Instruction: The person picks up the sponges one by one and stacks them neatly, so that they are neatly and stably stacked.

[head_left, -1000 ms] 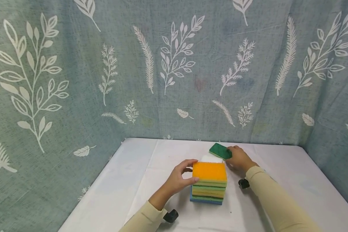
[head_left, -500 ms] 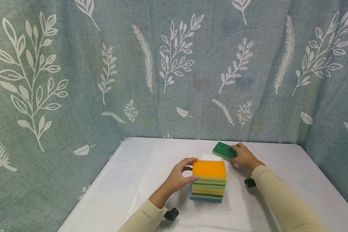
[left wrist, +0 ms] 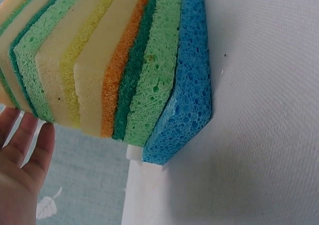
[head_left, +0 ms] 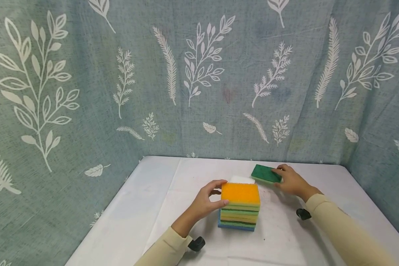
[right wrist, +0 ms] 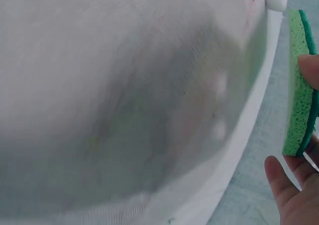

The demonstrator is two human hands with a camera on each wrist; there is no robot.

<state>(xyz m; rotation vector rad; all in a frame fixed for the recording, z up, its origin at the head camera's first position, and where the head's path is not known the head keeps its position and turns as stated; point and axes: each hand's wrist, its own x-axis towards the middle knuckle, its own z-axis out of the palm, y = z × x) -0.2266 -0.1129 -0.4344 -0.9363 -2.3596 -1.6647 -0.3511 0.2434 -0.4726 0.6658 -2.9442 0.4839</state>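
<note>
A tall stack of sponges [head_left: 241, 207] stands on the table, an orange sponge [head_left: 241, 193] on top and a blue sponge [left wrist: 192, 80] at the bottom. My left hand [head_left: 204, 199] holds the upper part of the stack, thumb at the near side and fingers at the far left corner. In the left wrist view its fingertips touch the upper layers. Off to the right and behind the stack, my right hand [head_left: 292, 181] pinches a green scrub sponge [head_left: 266, 174], dark green on top. The right wrist view shows the light green side of this sponge [right wrist: 299, 85].
Just behind the stack lies a white block [head_left: 242, 180], partly hidden by it. A white cloth covers the table [head_left: 163, 210]. A leaf-patterned curtain [head_left: 199, 74] rises at the table's back edge and along both sides.
My right hand has moved to the right with the green scrub sponge, away from the white block. The left hand keeps its hold on the stack.
</note>
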